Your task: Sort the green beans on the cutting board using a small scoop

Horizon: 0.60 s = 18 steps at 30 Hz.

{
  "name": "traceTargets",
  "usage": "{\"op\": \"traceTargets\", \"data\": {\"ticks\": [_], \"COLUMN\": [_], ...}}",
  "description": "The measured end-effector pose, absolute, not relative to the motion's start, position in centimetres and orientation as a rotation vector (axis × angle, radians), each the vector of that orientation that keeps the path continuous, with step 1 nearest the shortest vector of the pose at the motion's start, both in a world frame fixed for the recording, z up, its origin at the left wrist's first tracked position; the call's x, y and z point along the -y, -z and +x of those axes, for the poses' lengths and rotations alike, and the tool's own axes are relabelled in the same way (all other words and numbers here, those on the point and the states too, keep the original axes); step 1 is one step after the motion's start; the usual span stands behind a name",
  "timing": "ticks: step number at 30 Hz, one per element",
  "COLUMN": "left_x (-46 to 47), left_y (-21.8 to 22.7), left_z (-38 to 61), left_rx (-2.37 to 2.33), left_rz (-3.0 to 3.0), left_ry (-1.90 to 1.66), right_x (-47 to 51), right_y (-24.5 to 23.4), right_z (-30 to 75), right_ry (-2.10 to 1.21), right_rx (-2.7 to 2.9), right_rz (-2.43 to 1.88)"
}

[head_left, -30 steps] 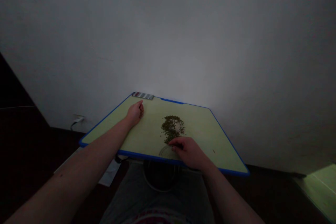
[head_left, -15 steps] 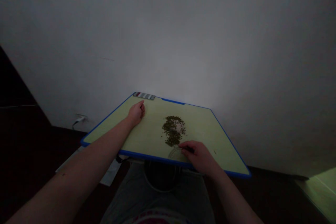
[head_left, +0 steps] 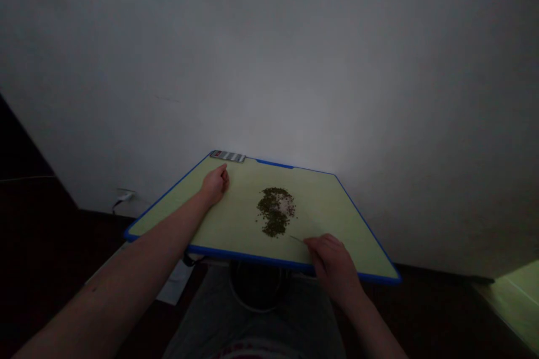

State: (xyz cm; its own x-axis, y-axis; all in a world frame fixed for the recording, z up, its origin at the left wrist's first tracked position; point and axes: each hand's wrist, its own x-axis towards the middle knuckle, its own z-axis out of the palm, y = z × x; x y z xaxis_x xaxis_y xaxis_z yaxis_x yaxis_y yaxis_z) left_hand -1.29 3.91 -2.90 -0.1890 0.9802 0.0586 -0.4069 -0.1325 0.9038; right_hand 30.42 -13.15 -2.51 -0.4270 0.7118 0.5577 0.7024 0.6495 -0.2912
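Observation:
On the yellow board (head_left: 236,219) lies a loose heap of small green grains (head_left: 269,207), with a pale whitish patch (head_left: 285,205) of finer bits at its right. My right hand (head_left: 337,263) is closed near the board's front edge, pinching a thin pale piece (head_left: 297,239) that points left towards the heap's near end. The piece looks like a narrow line; its kind is unclear. To the left of the heap, my left hand (head_left: 215,184) rests on the board with curled fingers. Whether it holds anything is hidden.
A phone (head_left: 228,156) with a lit screen lies at the board's far left corner. Behind the board rises a grey wall (head_left: 269,67). Below the front edge, a dark round pot-like container (head_left: 259,289) sits between my legs. A plug (head_left: 125,196) is in the wall.
My right hand has moved right and slightly nearer, away from the grains. The piece in it showed a curved, see-through outline before and now looks like a thin line. My left hand stays put.

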Motion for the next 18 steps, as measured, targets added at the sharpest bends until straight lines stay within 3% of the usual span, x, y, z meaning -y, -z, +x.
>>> {"op": "traceTargets", "data": {"ticks": [18], "left_x": [-3.7], "left_y": [2.6], "left_z": [-1.1], "left_rx": [-0.969], "left_rz": [0.865], "left_ry": [-1.572], "right_x": [11.8], "right_y": [1.9], "right_z": [29.2], "right_ry": [-0.102], "right_rx": [2.222], "right_rz": [-1.066]}}
